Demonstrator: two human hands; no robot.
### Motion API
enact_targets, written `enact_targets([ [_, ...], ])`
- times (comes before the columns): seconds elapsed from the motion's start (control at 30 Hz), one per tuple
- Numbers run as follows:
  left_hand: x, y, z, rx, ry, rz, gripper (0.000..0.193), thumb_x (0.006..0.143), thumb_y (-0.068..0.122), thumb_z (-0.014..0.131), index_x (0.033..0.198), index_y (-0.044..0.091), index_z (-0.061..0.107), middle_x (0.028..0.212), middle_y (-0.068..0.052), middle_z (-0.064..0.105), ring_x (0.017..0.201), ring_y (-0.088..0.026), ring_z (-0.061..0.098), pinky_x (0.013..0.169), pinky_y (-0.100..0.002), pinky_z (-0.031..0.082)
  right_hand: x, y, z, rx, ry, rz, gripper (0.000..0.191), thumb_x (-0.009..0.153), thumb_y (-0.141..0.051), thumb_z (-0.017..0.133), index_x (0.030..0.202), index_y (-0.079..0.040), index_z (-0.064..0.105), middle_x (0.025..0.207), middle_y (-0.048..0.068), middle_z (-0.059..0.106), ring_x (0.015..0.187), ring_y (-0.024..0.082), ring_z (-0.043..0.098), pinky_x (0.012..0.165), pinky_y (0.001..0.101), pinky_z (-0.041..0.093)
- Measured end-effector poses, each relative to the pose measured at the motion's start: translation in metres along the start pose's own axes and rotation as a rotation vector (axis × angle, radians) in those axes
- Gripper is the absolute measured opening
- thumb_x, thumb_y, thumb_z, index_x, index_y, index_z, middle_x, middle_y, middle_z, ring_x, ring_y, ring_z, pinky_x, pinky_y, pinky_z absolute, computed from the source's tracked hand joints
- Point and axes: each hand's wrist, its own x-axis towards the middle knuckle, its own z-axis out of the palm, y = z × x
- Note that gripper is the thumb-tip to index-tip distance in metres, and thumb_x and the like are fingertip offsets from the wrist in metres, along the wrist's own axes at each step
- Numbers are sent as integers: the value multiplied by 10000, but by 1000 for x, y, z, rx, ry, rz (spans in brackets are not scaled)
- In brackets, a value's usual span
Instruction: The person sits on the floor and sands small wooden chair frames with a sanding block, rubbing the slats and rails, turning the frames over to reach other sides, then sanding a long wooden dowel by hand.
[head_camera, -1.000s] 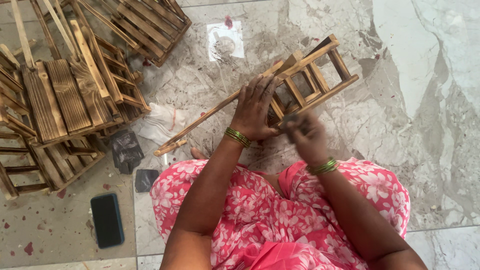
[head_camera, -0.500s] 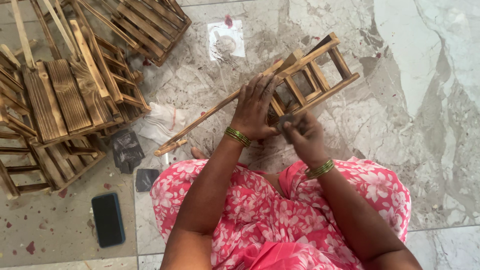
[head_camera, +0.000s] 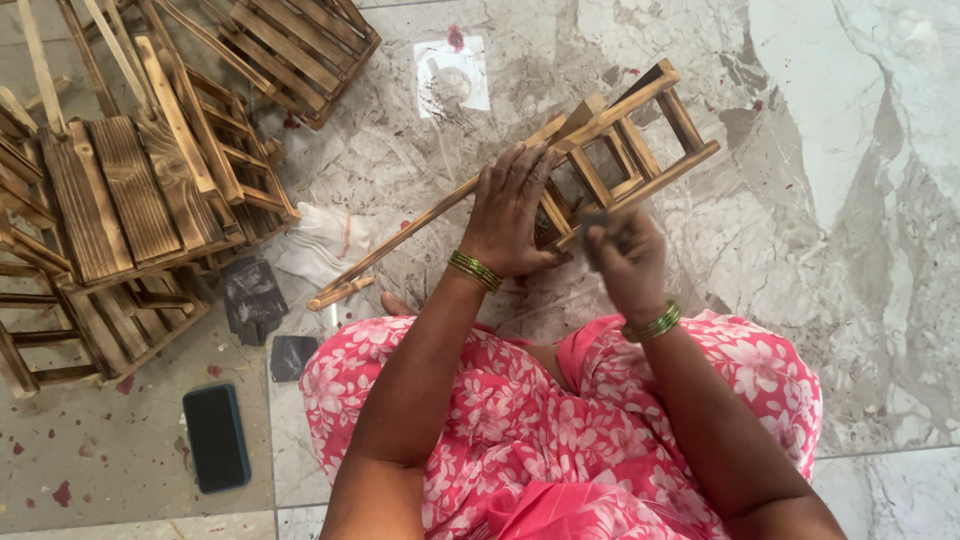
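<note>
Head cam looking straight down at a marble floor (head_camera: 860, 250), and I'll place everything off the small wooden frame (head_camera: 620, 150) the person is working on, since that's the centre of it all. Way off to the frame's left there's a big heap of finished wooden racks (head_camera: 120, 200), slatted and scorched-looking, stacked at all angles. Below that heap, also well left of the frame, a dark phone (head_camera: 216, 437) lies flat on the floor, with two dark scraps (head_camera: 252, 297) that look like sandpaper just above and right of it. Closer in, still left of the frame, a white work glove (head_camera: 325, 240) lies crumpled, right by the low end of a long thin stick (head_camera: 400, 240) that runs diagonally up to the frame itself. Up above, between heap and frame, a clear plastic bag (head_camera: 452, 75) sits on the floor. Now the hands: left hand (head_camera: 512, 215) is spread open, fingers splayed, palm pressed down on the frame's left end, pinning it rather than gripping it. The frame is tilted, lying on the floor just in front of the person's pink floral lap (head_camera: 560, 430). Right hand (head_camera: 625, 262) is at the frame's lower edge, fingers pinched closed on a small dark pad (head_camera: 600, 225), a bit blurred, so can't say exactly what it is.
</note>
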Motion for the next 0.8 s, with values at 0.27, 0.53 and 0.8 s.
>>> enact_targets([
  [0.27,1,-2,3,11,25,18,1371,577,661,892,1614,132,166,1647,-116,230,1543,-333,172,1237,-603,145,4,-1,1,-86,-69,46,187,1001,-18,651,930,-92,495,796,12,629,641,41,592,518,198,488],
  [0.53,2,0,3,41,-22,-13,1405,513,650,884,1606,136,167,1649,-106,233,1542,-320,167,1249,-584,147,3,-8,2,5,-7,-27,176,1027,-16,639,946,-112,514,791,23,640,637,47,580,525,171,475],
  [0.8,0,-1,3,27,-6,-4,1396,543,659,883,1621,139,165,1661,-98,233,1554,-307,165,1256,-576,148,4,-7,1,-54,32,-45,194,990,24,636,945,-100,494,804,7,630,636,50,604,504,192,498],
])
